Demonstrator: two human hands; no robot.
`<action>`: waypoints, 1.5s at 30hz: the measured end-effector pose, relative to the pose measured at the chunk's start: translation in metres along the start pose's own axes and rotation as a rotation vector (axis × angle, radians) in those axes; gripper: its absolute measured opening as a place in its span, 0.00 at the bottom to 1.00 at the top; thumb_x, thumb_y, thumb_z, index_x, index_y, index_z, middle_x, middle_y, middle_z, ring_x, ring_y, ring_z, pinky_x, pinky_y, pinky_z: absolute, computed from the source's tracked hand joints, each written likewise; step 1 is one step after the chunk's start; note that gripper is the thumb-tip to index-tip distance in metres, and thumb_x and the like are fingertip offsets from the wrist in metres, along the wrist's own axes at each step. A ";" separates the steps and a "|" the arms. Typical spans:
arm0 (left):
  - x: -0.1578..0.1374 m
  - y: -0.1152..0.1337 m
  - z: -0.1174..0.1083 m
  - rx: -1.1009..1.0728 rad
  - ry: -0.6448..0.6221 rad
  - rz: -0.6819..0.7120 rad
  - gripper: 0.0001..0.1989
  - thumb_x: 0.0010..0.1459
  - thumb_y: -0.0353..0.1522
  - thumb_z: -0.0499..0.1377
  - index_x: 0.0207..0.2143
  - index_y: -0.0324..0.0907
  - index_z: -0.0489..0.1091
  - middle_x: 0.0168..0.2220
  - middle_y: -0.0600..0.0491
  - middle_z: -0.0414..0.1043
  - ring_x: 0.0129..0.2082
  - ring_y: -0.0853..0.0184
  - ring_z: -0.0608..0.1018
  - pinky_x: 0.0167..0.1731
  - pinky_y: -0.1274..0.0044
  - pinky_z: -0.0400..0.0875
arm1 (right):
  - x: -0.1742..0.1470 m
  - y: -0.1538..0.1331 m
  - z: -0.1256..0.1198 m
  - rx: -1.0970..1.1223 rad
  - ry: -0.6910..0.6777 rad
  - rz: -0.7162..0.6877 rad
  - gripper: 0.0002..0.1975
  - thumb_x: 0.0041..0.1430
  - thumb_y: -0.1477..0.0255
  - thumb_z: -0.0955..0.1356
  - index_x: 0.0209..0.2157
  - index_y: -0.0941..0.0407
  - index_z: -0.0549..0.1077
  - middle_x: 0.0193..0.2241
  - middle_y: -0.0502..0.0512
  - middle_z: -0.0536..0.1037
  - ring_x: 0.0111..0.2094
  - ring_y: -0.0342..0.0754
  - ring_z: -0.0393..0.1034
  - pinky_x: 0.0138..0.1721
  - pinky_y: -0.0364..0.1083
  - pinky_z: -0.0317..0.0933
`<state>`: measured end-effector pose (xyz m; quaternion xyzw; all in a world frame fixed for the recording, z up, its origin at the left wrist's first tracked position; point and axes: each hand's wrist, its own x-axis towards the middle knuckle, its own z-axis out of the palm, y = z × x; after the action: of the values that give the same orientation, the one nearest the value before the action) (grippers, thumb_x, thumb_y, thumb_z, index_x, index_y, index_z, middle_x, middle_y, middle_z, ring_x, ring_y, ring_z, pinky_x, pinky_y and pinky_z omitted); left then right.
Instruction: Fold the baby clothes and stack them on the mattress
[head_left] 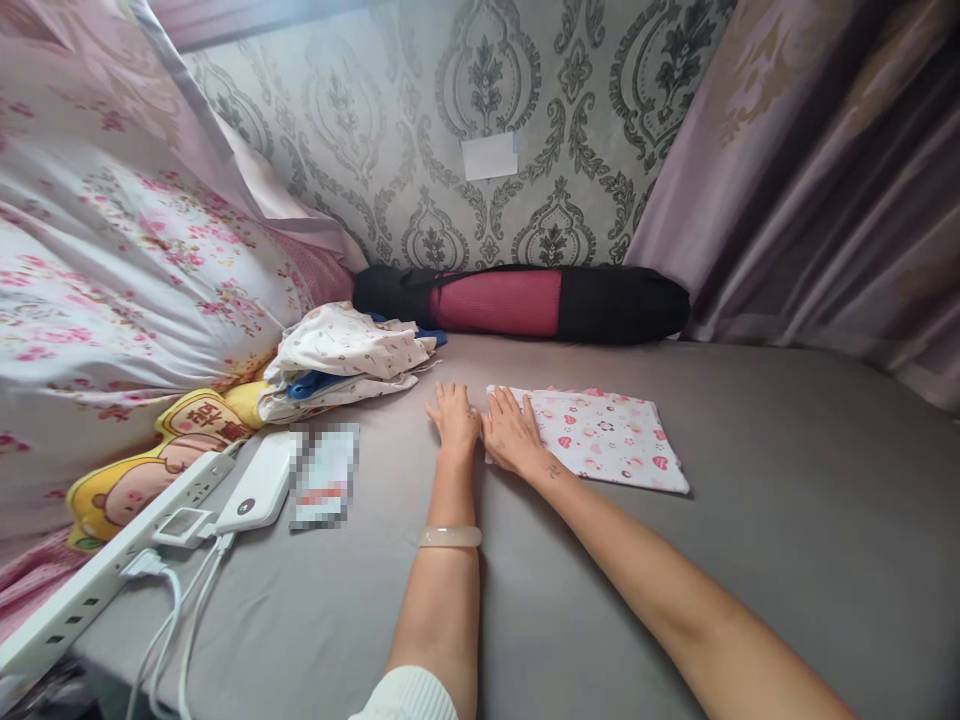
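Note:
A folded white cloth with pink hearts and small flowers (pixel 607 435) lies flat on the grey sheet (pixel 787 540). My right hand (pixel 510 430) rests on its left end, palm down, with the fingers stretched out. Just left of the cloth, my left hand (pixel 455 415) lies on the sheet with its fingers spread, and its thumb side is close to my right hand. Neither hand grips anything. A pale bangle (pixel 450 537) circles my left forearm.
At the left are a crumpled printed garment (pixel 337 345), a yellow pig cushion (pixel 135 480), a power strip (pixel 75 590) with cables, a white power bank (pixel 259 485) and a blurred-out item (pixel 326 478). A black and red rolled bag (pixel 495 302) lies along the patterned wall.

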<state>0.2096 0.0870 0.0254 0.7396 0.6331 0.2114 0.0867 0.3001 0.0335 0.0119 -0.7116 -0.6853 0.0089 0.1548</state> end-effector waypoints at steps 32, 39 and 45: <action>-0.007 0.013 0.006 0.010 -0.070 0.109 0.24 0.55 0.20 0.45 0.51 0.42 0.67 0.57 0.46 0.66 0.67 0.56 0.52 0.62 0.53 0.46 | -0.035 0.045 -0.010 -0.014 -0.050 0.083 0.29 0.67 0.64 0.51 0.65 0.62 0.53 0.67 0.61 0.48 0.67 0.53 0.39 0.65 0.57 0.29; -0.012 0.024 0.009 0.064 -0.076 0.207 0.22 0.57 0.23 0.47 0.52 0.45 0.65 0.58 0.47 0.65 0.66 0.56 0.53 0.62 0.53 0.46 | -0.034 0.054 -0.023 0.058 -0.082 0.092 0.29 0.68 0.65 0.49 0.66 0.61 0.52 0.67 0.60 0.49 0.67 0.50 0.39 0.65 0.56 0.31; -0.024 0.046 0.014 0.073 -0.123 0.344 0.23 0.55 0.21 0.47 0.52 0.45 0.63 0.59 0.47 0.63 0.66 0.57 0.52 0.62 0.53 0.44 | -0.035 0.076 -0.028 -0.064 0.000 0.186 0.28 0.67 0.65 0.51 0.65 0.59 0.54 0.67 0.59 0.50 0.67 0.54 0.39 0.64 0.59 0.29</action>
<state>0.2546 0.0572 0.0262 0.8512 0.4979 0.1542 0.0608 0.3784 -0.0071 0.0139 -0.7766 -0.6163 0.0014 0.1305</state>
